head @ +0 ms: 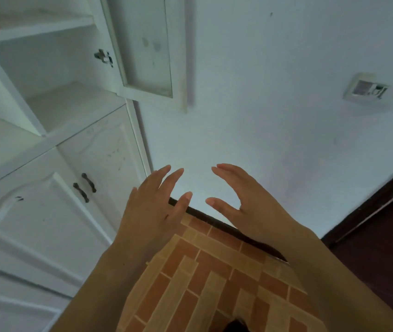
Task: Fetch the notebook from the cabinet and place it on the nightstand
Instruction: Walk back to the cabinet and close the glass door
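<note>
- Notebook: not visible in this view; the open shelves that show are bare, so you cannot tell from here which compartment holds it.
- Handling, as a judgement: expect a light, flat item with a stiff or semi-stiff cover and loose page edges; take it by the spine side or pinch both covers together so that it does not fan open.
- Cabinet (47, 144): white, at your left; its upper door (142, 49) stands swung open, while the 2 lower doors, each with a dark handle (88, 182), are closed.
- Left hand (152, 207): spread open, fingers apart, holding nothing, raised beside the lower doors.
- Right hand (241, 202): open in a loose curve, thumb apart from the fingers, holding nothing, near the left hand and not touching it.
- Surroundings: a plain wall (274, 116) with 1 socket (370, 89), a brick-patterned floor (202, 283) below; the nightstand is not identifiable.
</note>
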Action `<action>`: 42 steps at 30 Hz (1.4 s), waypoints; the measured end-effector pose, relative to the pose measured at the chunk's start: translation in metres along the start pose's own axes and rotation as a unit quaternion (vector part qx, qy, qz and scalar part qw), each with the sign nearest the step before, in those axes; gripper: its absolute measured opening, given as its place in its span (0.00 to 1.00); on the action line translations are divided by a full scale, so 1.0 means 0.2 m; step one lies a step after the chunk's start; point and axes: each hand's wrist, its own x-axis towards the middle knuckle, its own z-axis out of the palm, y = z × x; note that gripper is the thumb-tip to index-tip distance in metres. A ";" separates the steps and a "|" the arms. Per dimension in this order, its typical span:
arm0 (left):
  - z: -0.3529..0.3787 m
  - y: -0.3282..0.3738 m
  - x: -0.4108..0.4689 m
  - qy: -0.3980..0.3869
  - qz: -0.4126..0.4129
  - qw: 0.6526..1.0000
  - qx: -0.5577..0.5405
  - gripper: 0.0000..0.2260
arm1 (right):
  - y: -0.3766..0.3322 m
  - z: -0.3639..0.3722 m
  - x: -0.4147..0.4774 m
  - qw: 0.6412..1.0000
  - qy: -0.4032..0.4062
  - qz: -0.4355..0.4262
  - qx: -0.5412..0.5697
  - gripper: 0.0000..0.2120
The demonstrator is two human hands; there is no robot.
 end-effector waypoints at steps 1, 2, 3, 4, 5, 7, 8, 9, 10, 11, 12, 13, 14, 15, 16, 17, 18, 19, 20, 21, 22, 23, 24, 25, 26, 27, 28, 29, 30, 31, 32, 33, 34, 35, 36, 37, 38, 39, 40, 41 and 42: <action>0.01 -0.01 0.07 0.000 -0.003 1.000 0.005 0.29 | 0.04 -0.01 0.08 1.000 0.004 -0.003 0.003 0.31; 0.01 -0.03 0.15 0.002 -0.003 1.000 0.013 0.28 | 0.08 -0.02 0.16 1.000 0.008 -0.007 0.006 0.31; 0.01 -0.05 0.22 0.006 -0.001 1.000 0.022 0.28 | 0.12 -0.02 0.24 1.000 0.012 -0.011 0.011 0.31; 0.02 -0.07 0.29 0.010 0.001 0.999 0.032 0.27 | 0.16 -0.03 0.33 1.000 0.017 -0.017 0.016 0.31; 0.02 -0.09 0.37 0.013 0.001 0.999 0.041 0.28 | 0.20 -0.03 0.43 0.999 0.021 -0.022 0.022 0.32; 0.01 -0.13 0.55 0.018 -0.004 0.998 0.057 0.28 | 0.29 -0.04 0.63 0.999 0.024 -0.034 0.034 0.33; 0.01 -0.15 0.65 0.023 -0.008 0.997 0.067 0.28 | 0.33 -0.05 0.74 0.998 0.026 -0.042 0.038 0.33; 0.00 -0.16 0.74 0.029 -0.013 0.997 0.077 0.28 | 0.38 -0.06 0.84 0.997 0.028 -0.050 0.041 0.34; -0.01 -0.17 0.83 0.035 -0.019 0.996 0.082 0.28 | 0.42 -0.08 0.95 0.997 0.029 -0.060 0.044 0.34; -0.02 -0.17 0.93 0.043 -0.026 0.995 0.084 0.29 | 0.46 -0.11 1.05 0.996 0.030 -0.070 0.045 0.34; -0.02 -0.17 1.03 0.049 -0.031 0.995 0.085 0.30 | 0.50 -0.13 1.15 0.995 0.030 -0.081 0.043 0.33; -0.03 -0.15 1.13 0.054 -0.033 0.994 0.087 0.31 | 0.54 -0.17 1.24 0.994 0.032 -0.092 0.041 0.33; -0.03 -0.14 1.23 0.061 -0.031 0.994 0.088 0.31 | 0.58 -0.20 1.33 0.993 0.036 -0.104 0.040 0.33; -0.03 -0.13 1.32 0.069 -0.029 0.993 0.089 0.31 | 0.62 -0.24 1.42 0.991 0.042 -0.117 0.041 0.32; -0.03 -0.11 1.40 0.079 -0.026 0.992 0.092 0.30 | 0.65 -0.27 1.51 0.990 0.048 -0.129 0.044 0.32; -0.04 -0.10 1.48 0.087 -0.025 0.991 0.096 0.29 | 0.67 -0.30 1.59 0.988 0.053 -0.139 0.048 0.32; -0.06 -0.08 1.54 0.094 -0.028 0.990 0.099 0.29 | 0.68 -0.34 1.67 0.986 0.057 -0.147 0.055 0.32; -0.08 -0.07 1.60 0.098 -0.031 0.990 0.101 0.28 | 0.68 -0.36 1.74 0.985 0.057 -0.153 0.062 0.31; -0.11 -0.06 1.65 0.102 -0.032 0.989 0.104 0.28 | 0.68 -0.38 1.81 0.983 0.056 -0.160 0.068 0.31; -0.14 -0.06 1.69 0.108 -0.029 0.988 0.109 0.28 | 0.67 -0.40 1.88 0.982 0.054 -0.168 0.074 0.30; -0.17 -0.05 1.73 0.115 -0.025 0.986 0.117 0.28 | 0.65 -0.42 1.94 0.980 0.054 -0.177 0.079 0.30; -0.21 -0.04 1.77 0.123 -0.020 0.984 0.127 0.27 | 0.64 -0.43 1.99 0.978 0.056 -0.186 0.082 0.30; -0.24 -0.04 1.80 0.129 -0.016 0.982 0.138 0.27 | 0.63 -0.45 2.04 0.975 0.061 -0.195 0.084 0.30; -0.28 -0.04 1.84 0.137 -0.014 0.980 0.147 0.26 | 0.62 -0.47 2.09 0.973 0.067 -0.206 0.085 0.31; -0.32 -0.04 1.87 0.145 -0.013 0.977 0.153 0.26 | 0.61 -0.50 2.13 0.970 0.073 -0.217 0.085 0.32; -0.35 -0.04 1.91 0.153 -0.010 0.975 0.158 0.26 | 0.60 -0.52 2.18 0.967 0.078 -0.226 0.084 0.32; -0.38 -0.04 1.94 0.160 -0.005 0.974 0.163 0.26 | 0.59 -0.55 2.22 0.966 0.083 -0.231 0.082 0.32; -0.41 -0.03 1.96 0.164 -0.001 0.972 0.167 0.26 | 0.59 -0.59 2.26 0.965 0.087 -0.234 0.080 0.32; -0.44 -0.03 1.99 0.168 0.001 0.971 0.170 0.26 | 0.58 -0.62 2.30 0.964 0.091 -0.237 0.078 0.31; -0.48 -0.03 2.02 0.173 0.002 0.970 0.170 0.26 | 0.57 -0.65 2.34 0.962 0.095 -0.242 0.075 0.31; -0.50 -0.02 2.04 0.178 0.003 0.969 0.171 0.27 | 0.55 -0.68 2.37 0.961 0.100 -0.248 0.074 0.31; -0.53 -0.01 2.07 0.184 0.003 0.968 0.173 0.27 | 0.53 -0.71 2.41 0.958 0.105 -0.255 0.075 0.31; -0.56 -0.01 2.09 0.190 0.003 0.966 0.177 0.27 | 0.51 -0.74 2.44 0.956 0.109 -0.262 0.076 0.31; -0.59 0.00 2.12 0.196 0.003 0.964 0.181 0.26 | 0.49 -0.76 2.47 0.954 0.112 -0.269 0.075 0.31; -0.63 0.01 2.14 0.202 0.005 0.962 0.183 0.25 | 0.46 -0.79 2.50 0.952 0.115 -0.276 0.073 0.31; -0.66 0.01 2.16 0.208 0.008 0.961 0.184 0.25 | 0.44 -0.81 2.53 0.950 0.118 -0.281 0.069 0.31; -0.69 0.02 2.18 0.212 0.013 0.959 0.186 0.25 | 0.42 -0.84 2.56 0.948 0.124 -0.286 0.064 0.31; -0.72 0.03 2.20 0.215 0.018 0.958 0.190 0.25 | 0.40 -0.86 2.59 0.946 0.133 -0.289 0.061 0.30; -0.75 0.04 2.22 0.216 0.022 0.956 0.195 0.25 | 0.38 -0.88 2.62 0.944 0.144 -0.291 0.063 0.30; -0.77 0.06 2.23 0.219 0.024 0.954 0.202 0.25 | 0.37 -0.91 2.64 0.941 0.154 -0.293 0.068 0.30; -0.80 0.07 2.25 0.222 0.026 0.952 0.207 0.25 | 0.36 -0.93 2.66 0.938 0.163 -0.296 0.076 0.29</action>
